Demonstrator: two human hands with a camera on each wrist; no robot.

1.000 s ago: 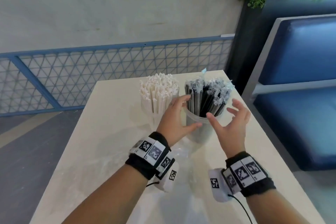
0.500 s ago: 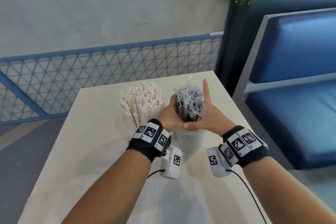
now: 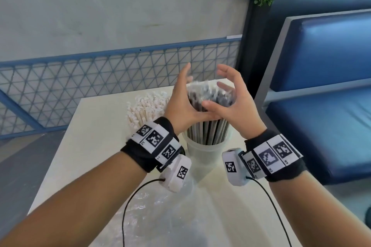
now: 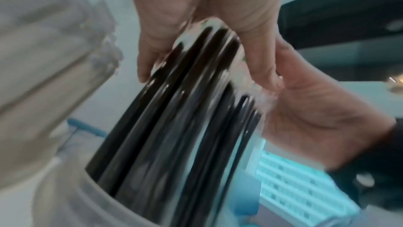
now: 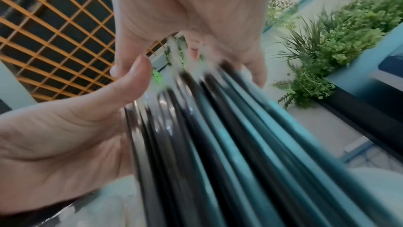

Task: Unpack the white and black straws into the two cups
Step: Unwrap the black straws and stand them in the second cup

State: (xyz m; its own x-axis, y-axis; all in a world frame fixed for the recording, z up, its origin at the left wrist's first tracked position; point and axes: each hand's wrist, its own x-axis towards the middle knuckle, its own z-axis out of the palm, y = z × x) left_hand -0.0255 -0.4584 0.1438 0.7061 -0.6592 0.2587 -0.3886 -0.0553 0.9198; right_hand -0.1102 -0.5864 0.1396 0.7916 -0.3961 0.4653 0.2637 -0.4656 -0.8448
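Note:
A bundle of black straws (image 3: 208, 132) stands upright in a clear plastic cup (image 3: 204, 156) at the middle of the table. My left hand (image 3: 178, 104) and right hand (image 3: 234, 106) cup the bundle's upper part from either side, with both thumbs crossing its near face. The left fingers point up along the straws, and the right fingers curl over their tops. Both wrist views show the black straws (image 4: 174, 110) (image 5: 196, 144) blurred between thumb and fingers. White straws (image 3: 146, 106) stand bunched to the left, their cup hidden behind my left wrist.
Crumpled clear plastic wrap (image 3: 160, 206) lies on the pale table (image 3: 90, 146) near me. A blue mesh fence (image 3: 80, 86) runs behind the table. A blue padded bench (image 3: 321, 116) stands close on the right, with a dark planter (image 3: 257, 46) at the far right corner.
A second ago both hands hovered open beside the cup. They then clasped the black bundle tightly. Now the fingers have spread looser near the blurred tops.

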